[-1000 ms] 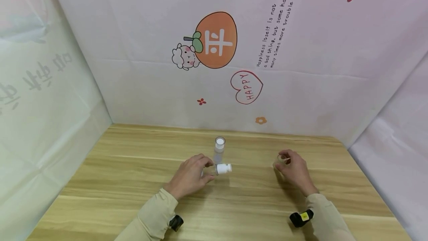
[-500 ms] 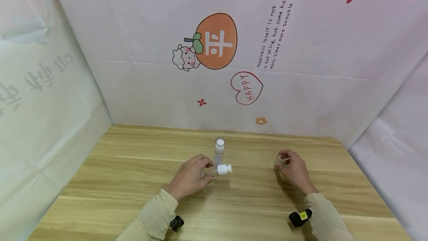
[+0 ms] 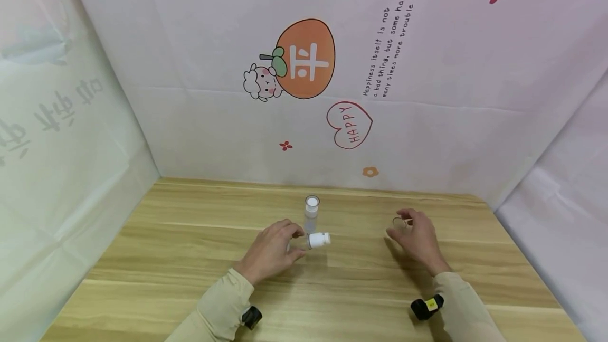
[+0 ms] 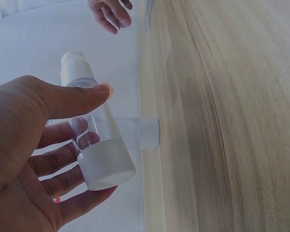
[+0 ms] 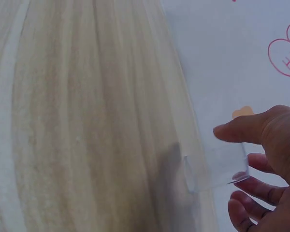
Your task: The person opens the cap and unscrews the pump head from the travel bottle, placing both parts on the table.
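Observation:
My left hand (image 3: 271,249) grips a clear pump bottle with a white pump top (image 3: 318,239) by its transparent body, tilted on its side above the table. In the left wrist view, the thumb lies across the bottle and its white base (image 4: 106,165) faces the camera. A second similar bottle (image 3: 311,220) stands upright just behind it. Over on the right, my right hand (image 3: 419,239) is around a clear plastic cap (image 5: 212,169) that stands on the table. Its thumb is apart from the cap, while the fingertips are right at the rim.
The wooden table (image 3: 209,289) ends at a printed white backdrop (image 3: 214,136) behind the bottles. White sheets (image 3: 71,146) also rise at the left and right sides. Black wrist cameras (image 3: 425,307) sit at both sleeves.
My right thumb and fingers have spread apart, letting go of the clear cap. The left hand keeps holding its pump bottle in nearly the same place.

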The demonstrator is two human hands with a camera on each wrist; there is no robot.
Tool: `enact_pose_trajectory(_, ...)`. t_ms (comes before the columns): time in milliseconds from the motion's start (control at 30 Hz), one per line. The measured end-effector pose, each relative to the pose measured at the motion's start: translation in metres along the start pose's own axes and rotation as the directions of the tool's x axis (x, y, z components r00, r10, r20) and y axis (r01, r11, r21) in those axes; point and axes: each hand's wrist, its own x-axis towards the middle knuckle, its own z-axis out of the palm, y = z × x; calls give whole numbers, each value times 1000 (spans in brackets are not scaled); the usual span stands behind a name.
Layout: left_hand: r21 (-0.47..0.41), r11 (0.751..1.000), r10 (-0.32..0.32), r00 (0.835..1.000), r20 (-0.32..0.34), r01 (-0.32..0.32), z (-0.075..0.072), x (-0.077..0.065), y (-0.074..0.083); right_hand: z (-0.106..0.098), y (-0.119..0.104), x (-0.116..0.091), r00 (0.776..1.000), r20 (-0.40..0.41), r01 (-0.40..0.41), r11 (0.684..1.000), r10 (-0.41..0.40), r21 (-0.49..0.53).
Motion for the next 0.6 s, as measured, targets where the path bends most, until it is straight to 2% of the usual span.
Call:
enact_pose_trajectory(367, -21, 1000, 8, 1000, 8, -8, -1, 1, 2, -8, -13, -5, 993, -82, 89, 996, -89, -9)
enact_pose_trajectory(600, -18, 1000, 0, 1000, 6, 0, -2, 0, 3, -10, -26, -10, 992, -75, 104, 995, -103, 8)
